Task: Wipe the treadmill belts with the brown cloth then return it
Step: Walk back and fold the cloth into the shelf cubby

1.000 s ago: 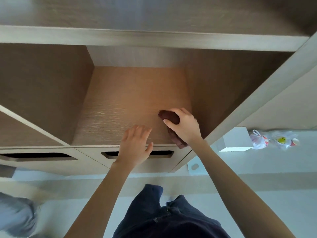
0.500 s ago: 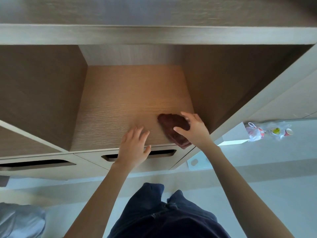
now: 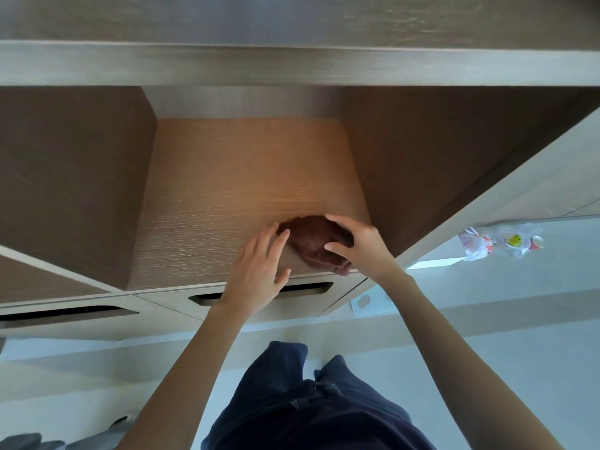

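Wooden shelf (image 3: 227, 196), front right: brown cloth (image 3: 311, 241) lies bunched. Your right hand (image 3: 363, 251) curls round it; left hand (image 3: 256, 274) flat, fingers straight, just beside. Looks soft, light; grab the whole bunch.

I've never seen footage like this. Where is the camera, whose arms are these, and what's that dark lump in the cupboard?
There is no machine here. A person wears a wide-angle camera on the head, so this single picture looks forward and down along their own two arms. They face a wooden shelf compartment. The dark lump is a brown cloth, bunched near the compartment's front right corner. The right hand grips it, with the fingers curled over the top and the thumb on the near side. The left hand is open with straight fingers, right beside the cloth; I can't tell whether it touches it. A drawer sits below, and a plastic bag lies on the floor to the right.
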A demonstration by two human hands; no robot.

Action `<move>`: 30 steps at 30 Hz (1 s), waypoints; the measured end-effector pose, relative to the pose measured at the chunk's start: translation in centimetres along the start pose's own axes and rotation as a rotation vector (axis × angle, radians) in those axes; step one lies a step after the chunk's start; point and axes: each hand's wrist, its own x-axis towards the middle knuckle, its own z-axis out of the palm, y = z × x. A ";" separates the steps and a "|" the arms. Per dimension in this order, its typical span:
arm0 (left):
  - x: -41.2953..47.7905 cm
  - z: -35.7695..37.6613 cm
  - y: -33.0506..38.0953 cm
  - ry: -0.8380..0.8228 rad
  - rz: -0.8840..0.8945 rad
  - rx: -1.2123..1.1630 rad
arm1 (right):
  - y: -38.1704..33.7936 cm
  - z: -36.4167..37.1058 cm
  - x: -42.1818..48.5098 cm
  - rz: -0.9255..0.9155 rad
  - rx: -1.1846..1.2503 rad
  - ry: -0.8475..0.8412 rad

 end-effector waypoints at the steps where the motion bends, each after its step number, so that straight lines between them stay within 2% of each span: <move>1: 0.1 -0.1 -0.1 0.017 0.011 -0.014 | 0.0 0.2 -0.3 -0.047 0.006 0.044; 5: 0.8 -0.4 -0.1 0.085 0.056 -0.066 | 0.5 0.8 -1.9 -0.165 -0.075 0.213; 12: 2.5 0.2 0.8 0.059 0.193 -0.057 | 1.2 0.6 -2.7 -0.151 -0.182 0.073; 17: 2.9 0.5 0.6 0.085 0.207 -0.057 | 0.8 0.9 -1.9 -0.101 -0.171 0.195; 20: 2.8 0.4 0.5 0.111 0.213 -0.077 | 0.2 0.6 -1.3 -0.040 -0.041 0.235; 22: 2.6 0.2 0.6 0.161 0.186 -0.147 | -0.2 0.0 -0.8 0.011 0.095 0.203; 26: 2.4 0.1 0.9 0.252 0.061 -0.329 | -1.3 -1.0 0.0 0.058 0.380 0.104; 30: 2.5 -1.0 0.2 0.341 -0.047 -0.431 | -1.2 -0.9 1.0 0.093 0.493 0.168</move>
